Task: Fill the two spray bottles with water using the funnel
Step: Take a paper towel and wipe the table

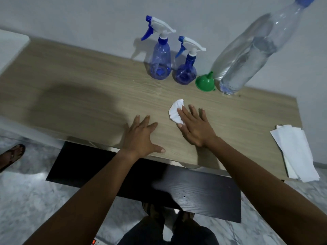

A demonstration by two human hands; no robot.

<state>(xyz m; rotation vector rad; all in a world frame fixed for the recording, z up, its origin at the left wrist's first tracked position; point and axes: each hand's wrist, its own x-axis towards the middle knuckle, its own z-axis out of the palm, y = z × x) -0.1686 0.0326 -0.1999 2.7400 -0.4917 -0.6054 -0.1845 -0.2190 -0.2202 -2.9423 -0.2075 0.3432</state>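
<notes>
At the near edge of the tabletop (pixel 88 96) the left hand (pixel 141 137) lies flat, fingers spread and released, and beside it the right hand (pixel 194 128) presses straight fingers on a crumpled white tissue (pixel 175 112). Farther back, by the wall, the green funnel (pixel 205 83) sits between the large water bottle (pixel 247 53) and the shorter spray bottle (pixel 186 68), with the taller spray bottle (pixel 161 57) next to that.

A home room, by its wood-grain table (pixel 79 89) and marbled floor (pixel 26 200).

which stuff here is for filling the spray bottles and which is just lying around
For the job: tall spray bottle, short spray bottle, green funnel, big water bottle.

Just lying about: crumpled tissue under the right hand, stack of white paper sheets.
</notes>
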